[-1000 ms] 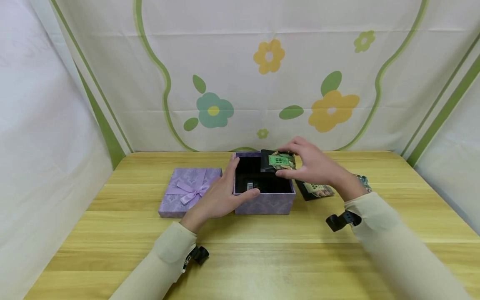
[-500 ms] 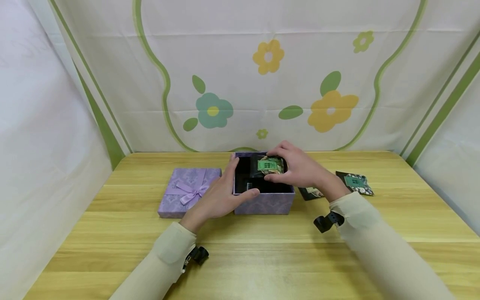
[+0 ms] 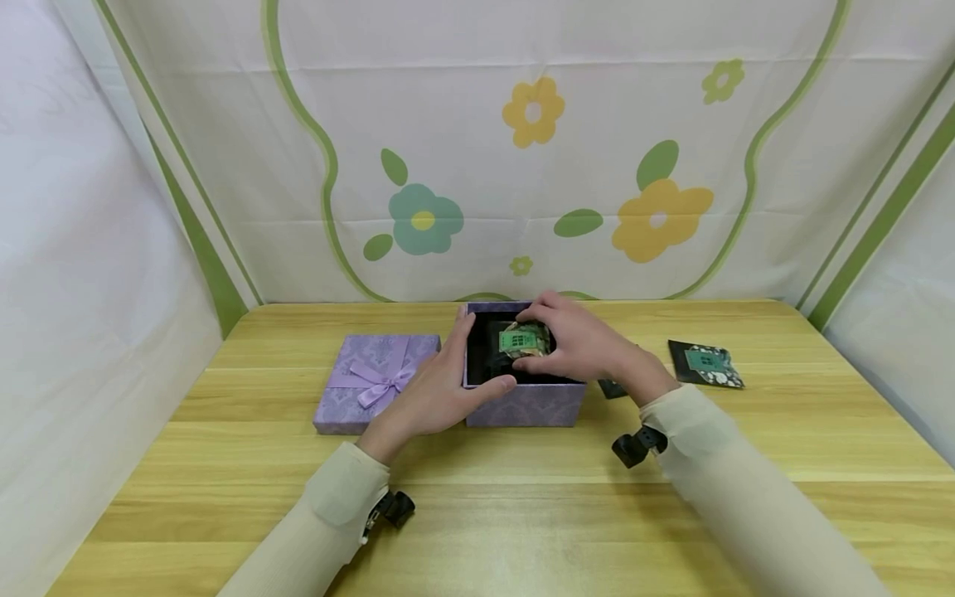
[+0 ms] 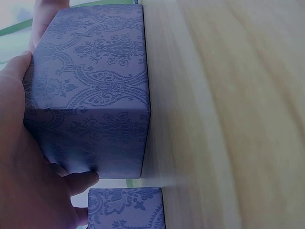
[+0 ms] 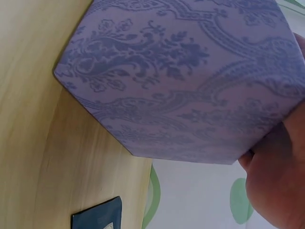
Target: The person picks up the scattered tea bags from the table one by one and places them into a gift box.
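A purple patterned gift box (image 3: 525, 408) stands with its top uncovered, its inside black. My left hand (image 3: 436, 385) holds the near left corner of the box, fingers along the left wall and thumb over the front rim. The left wrist view shows the fingers of this hand against the box wall (image 4: 95, 71). Inside the box, my right hand (image 3: 585, 340) pinches a small black packet with a green label (image 3: 515, 340) between thumb and fingers. In the right wrist view the box (image 5: 181, 86) hides the packet and the fingertips.
Left of the box lies its purple lid (image 3: 376, 383) with a ribbon bow. A dark packet (image 3: 705, 363) with a green label and floral print lies on the wooden table (image 3: 522, 506) to the right. Another packet (image 3: 613, 389) is mostly hidden behind the right wrist. A floral cloth hangs behind.
My right hand has moved left and down with the packet, from above the box's right rim to inside it. The left hand has kept its place on the box.
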Action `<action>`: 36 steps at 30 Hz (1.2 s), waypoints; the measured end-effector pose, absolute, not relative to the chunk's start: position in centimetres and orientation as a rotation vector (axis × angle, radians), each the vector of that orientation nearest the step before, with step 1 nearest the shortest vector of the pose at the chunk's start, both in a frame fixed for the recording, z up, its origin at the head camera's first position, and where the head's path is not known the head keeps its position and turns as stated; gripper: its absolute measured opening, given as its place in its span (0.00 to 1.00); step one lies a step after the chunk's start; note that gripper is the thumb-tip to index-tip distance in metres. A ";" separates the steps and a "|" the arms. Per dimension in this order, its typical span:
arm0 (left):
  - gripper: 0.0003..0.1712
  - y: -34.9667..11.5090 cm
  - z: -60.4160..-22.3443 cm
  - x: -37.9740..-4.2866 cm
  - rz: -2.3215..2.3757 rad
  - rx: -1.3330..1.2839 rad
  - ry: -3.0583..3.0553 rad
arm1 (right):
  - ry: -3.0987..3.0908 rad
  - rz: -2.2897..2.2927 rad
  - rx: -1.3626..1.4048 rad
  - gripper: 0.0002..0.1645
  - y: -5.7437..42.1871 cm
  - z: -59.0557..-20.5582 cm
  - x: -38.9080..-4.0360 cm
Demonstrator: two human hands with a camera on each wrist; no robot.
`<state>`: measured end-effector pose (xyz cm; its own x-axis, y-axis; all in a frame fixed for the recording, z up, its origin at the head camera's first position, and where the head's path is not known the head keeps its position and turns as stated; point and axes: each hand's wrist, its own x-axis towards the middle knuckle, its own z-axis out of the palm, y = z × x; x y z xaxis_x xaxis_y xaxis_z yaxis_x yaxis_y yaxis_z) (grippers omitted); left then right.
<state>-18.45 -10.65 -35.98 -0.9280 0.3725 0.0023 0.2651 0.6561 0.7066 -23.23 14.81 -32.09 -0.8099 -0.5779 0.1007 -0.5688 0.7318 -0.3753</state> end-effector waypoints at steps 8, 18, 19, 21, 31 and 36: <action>0.66 -10.6 -35.9 -18.4 1.131 0.528 2.730 | 2.957 -0.454 -1.035 0.40 14.3 -32.6 -23.2; 0.67 -10.5 -36.0 -18.4 1.124 0.534 2.742 | 2.992 -0.311 -1.049 0.40 13.9 -32.7 -23.3; 0.66 -10.5 -36.0 -18.4 1.122 0.535 2.743 | 2.996 -0.289 -1.053 0.40 13.8 -32.7 -23.3; 0.66 -10.6 -36.0 -18.5 1.122 0.535 2.744 | 3.000 -0.246 -1.052 0.39 13.7 -32.7 -23.2; 0.66 -10.5 -36.0 -18.5 1.104 0.536 2.756 | 3.005 -0.103 -1.052 0.36 13.4 -32.6 -23.1; 0.66 -10.5 -36.0 -18.5 1.103 0.539 2.756 | 3.014 -0.072 -1.063 0.36 13.4 -32.6 -23.0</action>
